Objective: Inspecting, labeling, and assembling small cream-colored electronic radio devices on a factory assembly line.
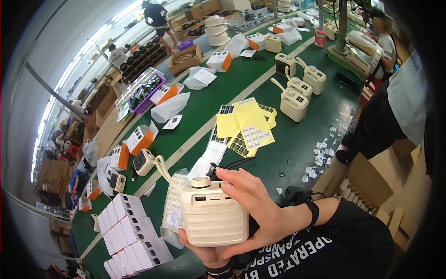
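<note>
A cream-coloured ribbed device (216, 218) with a round knob, a USB port and a strap loop is held up close to me. My left hand (204, 251) cups it from below, its fingers partly hidden behind the body. Around its right side wraps my right hand (258, 200), with fingertips at the top edge by the ports. Just behind the device lie a black cable (239, 162) and a bubble-wrap bag (173, 209) with a white label.
Yellow sticker sheets (246, 121) lie mid-table, with similar cream devices (293, 104) beyond. Stacked white boxes (130, 232) stand at left, near orange-and-white boxes (139, 139). Paper scraps (320, 156) litter the right edge. A green metal stand (346, 60) and a person (383, 46) are at far right.
</note>
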`<state>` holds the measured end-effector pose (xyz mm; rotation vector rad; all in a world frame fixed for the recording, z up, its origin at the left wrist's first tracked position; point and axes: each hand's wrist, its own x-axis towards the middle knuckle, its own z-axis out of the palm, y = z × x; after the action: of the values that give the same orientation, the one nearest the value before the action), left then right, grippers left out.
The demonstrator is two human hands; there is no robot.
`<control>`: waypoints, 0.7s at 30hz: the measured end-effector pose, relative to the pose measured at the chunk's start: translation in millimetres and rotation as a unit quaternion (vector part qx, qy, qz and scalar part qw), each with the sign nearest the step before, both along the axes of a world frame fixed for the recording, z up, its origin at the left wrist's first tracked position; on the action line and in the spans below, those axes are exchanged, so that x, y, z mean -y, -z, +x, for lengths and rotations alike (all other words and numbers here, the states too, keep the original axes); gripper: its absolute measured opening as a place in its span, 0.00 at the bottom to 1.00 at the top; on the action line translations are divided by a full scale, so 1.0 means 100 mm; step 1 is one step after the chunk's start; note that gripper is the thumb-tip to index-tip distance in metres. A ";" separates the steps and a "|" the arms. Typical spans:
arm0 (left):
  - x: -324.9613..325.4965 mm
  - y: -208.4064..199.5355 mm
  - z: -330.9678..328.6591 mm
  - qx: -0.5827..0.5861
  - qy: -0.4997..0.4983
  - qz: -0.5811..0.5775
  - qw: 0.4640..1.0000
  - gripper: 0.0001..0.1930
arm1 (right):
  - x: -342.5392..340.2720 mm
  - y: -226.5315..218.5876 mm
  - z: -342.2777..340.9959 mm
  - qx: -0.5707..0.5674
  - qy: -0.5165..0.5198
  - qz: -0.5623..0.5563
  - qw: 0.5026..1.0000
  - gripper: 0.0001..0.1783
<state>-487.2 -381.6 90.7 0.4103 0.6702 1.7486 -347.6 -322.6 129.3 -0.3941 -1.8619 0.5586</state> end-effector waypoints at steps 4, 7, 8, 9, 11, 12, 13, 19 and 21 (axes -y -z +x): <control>-0.02 0.01 -0.03 0.102 0.038 0.058 0.992 0.36 | -0.01 -0.01 0.01 -0.003 -0.014 -0.009 1.000 0.57; -0.02 0.00 -0.02 0.087 0.060 0.064 0.992 0.37 | -0.02 -0.01 -0.01 -0.016 -0.017 -0.011 1.000 0.56; -0.02 -0.02 0.00 0.086 0.053 0.068 0.993 0.37 | -0.02 -0.01 -0.01 -0.027 -0.023 -0.017 0.999 0.55; -0.02 -0.03 0.01 0.085 0.047 0.073 0.993 0.37 | -0.03 -0.01 -0.02 -0.037 -0.030 -0.022 0.999 0.55; 0.01 0.00 0.00 0.006 0.012 0.069 0.998 0.39 | -0.03 0.00 -0.02 -0.031 -0.036 -0.029 0.998 0.55; 0.02 0.01 0.00 -0.074 -0.022 0.065 0.995 0.40 | -0.03 0.01 -0.02 -0.025 -0.041 -0.036 0.998 0.55; 0.03 0.00 -0.01 -0.074 -0.025 0.064 0.995 0.40 | -0.02 0.00 -0.01 -0.026 -0.043 -0.036 0.998 0.55; -0.03 -0.21 0.15 -0.479 -0.185 0.036 0.857 0.52 | -0.01 0.15 0.02 -0.015 -0.129 -0.263 0.956 0.53; -0.10 -0.13 0.15 -0.552 -0.229 0.098 0.796 0.55 | 0.04 0.09 0.01 -0.031 -0.193 -0.355 0.914 0.52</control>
<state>-472.4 -371.3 104.0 1.5928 1.5041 1.9281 -346.4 -326.2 120.1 -0.4702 -1.6294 1.5157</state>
